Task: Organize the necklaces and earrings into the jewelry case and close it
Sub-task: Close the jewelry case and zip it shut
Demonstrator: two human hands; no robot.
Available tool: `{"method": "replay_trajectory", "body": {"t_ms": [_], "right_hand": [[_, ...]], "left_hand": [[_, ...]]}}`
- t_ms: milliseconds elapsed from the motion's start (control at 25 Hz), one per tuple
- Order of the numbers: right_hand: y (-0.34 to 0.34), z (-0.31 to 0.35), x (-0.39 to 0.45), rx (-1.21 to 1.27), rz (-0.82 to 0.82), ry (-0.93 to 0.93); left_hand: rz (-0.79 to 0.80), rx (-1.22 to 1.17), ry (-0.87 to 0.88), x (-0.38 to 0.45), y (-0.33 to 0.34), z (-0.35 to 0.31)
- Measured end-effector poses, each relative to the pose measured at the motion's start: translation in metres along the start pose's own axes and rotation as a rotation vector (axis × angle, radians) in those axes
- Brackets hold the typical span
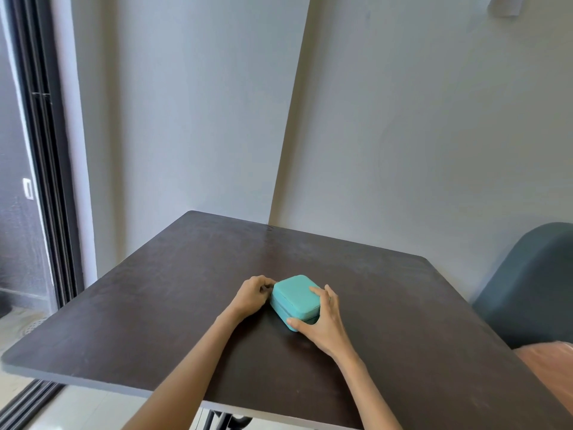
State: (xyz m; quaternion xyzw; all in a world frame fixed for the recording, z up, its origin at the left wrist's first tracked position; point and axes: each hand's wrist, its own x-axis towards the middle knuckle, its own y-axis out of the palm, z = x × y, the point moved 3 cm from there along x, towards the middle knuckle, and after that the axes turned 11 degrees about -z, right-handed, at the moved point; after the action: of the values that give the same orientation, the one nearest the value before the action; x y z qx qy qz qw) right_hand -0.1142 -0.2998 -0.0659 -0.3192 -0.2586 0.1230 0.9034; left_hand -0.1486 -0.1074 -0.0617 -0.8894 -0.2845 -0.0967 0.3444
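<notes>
Teal case (295, 297) closed, flat on worktop (155, 305) between hands. Left hand (251, 295) curled at its left edge, pinching there. Right hand (322, 321) spread, gripping its right side.

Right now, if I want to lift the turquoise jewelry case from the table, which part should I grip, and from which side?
Probably grip the jewelry case across its two long side walls, coming down from above. It lies flat and closed on the table, and the right hand already spans it this way.
</notes>
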Motion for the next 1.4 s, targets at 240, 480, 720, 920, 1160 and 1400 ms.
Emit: {"method": "replay_trajectory", "body": {"t_ms": [240, 480, 720, 920, 1160, 1400], "right_hand": [[-0.001, 0.000, 0.002, -0.002, -0.100, -0.008], [0.002, -0.001, 0.009, -0.013, -0.175, 0.034], [0.005, 0.001, 0.010, -0.050, -0.177, 0.026], [0.011, 0.021, -0.001, -0.537, -0.424, -0.514], [0.006, 0.037, -0.009, -0.658, -0.483, -0.660], [0.005, 0.039, -0.011, -0.651, -0.476, -0.660]], "left_hand": [[-0.120, 0.039, -0.033, -0.005, -0.004, -0.001], [-0.155, 0.008, -0.039, -0.027, -0.008, -0.001], [-0.075, 0.104, 0.078, -0.044, 0.003, -0.024], [-0.146, 0.297, 0.246, -0.049, 0.004, -0.032], [-0.239, 0.419, 0.453, -0.060, 0.000, -0.046], [-0.061, 0.271, 0.439, -0.062, 0.006, -0.043]]}}
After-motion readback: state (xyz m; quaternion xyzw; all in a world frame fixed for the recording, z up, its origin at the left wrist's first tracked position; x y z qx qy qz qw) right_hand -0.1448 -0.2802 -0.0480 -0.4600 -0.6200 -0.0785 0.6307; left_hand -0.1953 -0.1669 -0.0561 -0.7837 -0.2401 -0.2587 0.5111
